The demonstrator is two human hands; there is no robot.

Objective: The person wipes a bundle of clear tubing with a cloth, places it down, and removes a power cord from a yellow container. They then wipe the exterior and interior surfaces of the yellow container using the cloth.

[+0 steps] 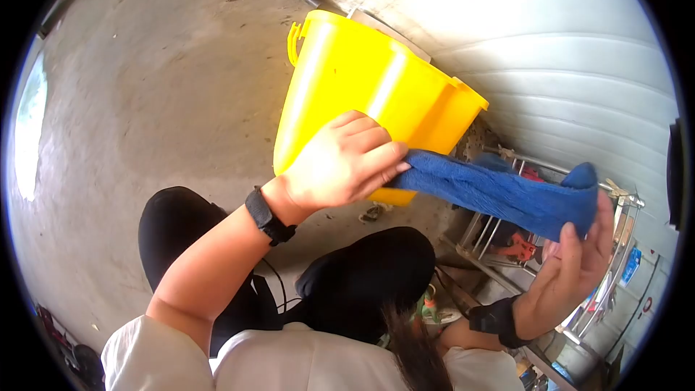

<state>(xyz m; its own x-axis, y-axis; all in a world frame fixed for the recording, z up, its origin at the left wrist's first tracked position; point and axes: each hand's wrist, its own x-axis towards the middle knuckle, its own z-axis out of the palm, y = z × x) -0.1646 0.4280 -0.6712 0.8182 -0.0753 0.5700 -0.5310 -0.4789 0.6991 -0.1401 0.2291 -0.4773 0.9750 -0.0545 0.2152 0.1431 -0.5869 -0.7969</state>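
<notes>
A blue cloth (499, 190) is stretched between my two hands, folded into a long strip. My left hand (346, 159) has its fingers wrapped round one end, in front of a yellow bucket (362, 72). At the other end, my right hand (583, 246) pinches the cloth between thumb and fingers, and a loop of the fabric stands up there. The yellow bucket is tilted, with its side toward me and a handle clip at its upper left. Its inside is hidden from this angle.
A metal rack (499, 228) with assorted items, one of them red, stands at the right below the cloth. A pale panelled wall (565, 65) rises behind it. Concrete floor (159, 94) stretches to the left. My bent knees (369, 264) are below the bucket.
</notes>
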